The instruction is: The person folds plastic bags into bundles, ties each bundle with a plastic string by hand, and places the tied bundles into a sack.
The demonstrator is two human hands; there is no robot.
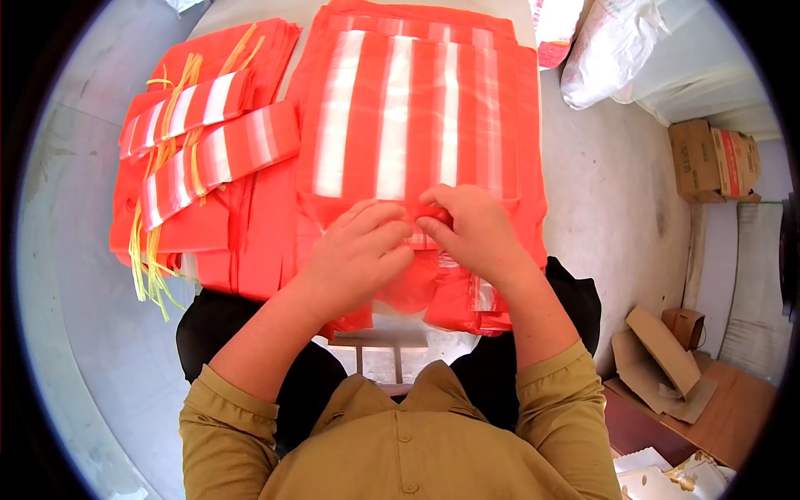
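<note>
A stack of red plastic bags with clear and whitish stripes (pixel 422 108) lies in front of me. My left hand (pixel 360 254) is at its near edge, fingers curled onto the thin red plastic. Close beside it, my right hand (pixel 473 229) pinches a bit of the same red plastic between thumb and forefinger. The left fingertips are partly hidden. Crumpled red plastic (pixel 408 283) hangs below my hands over the near edge. Left of the stack are two folded striped bundles (pixel 221 160), with yellow ties (pixel 171 125) lying across them, on more red bags (pixel 192 225).
Whitish sacks (pixel 612 50) stand at the upper right. A cardboard carton (pixel 698 162) is by the right wall. An opened cardboard box (pixel 658 367) lies on a brown surface (pixel 742 408) at the lower right. A stool (pixel 379 340) shows between my knees.
</note>
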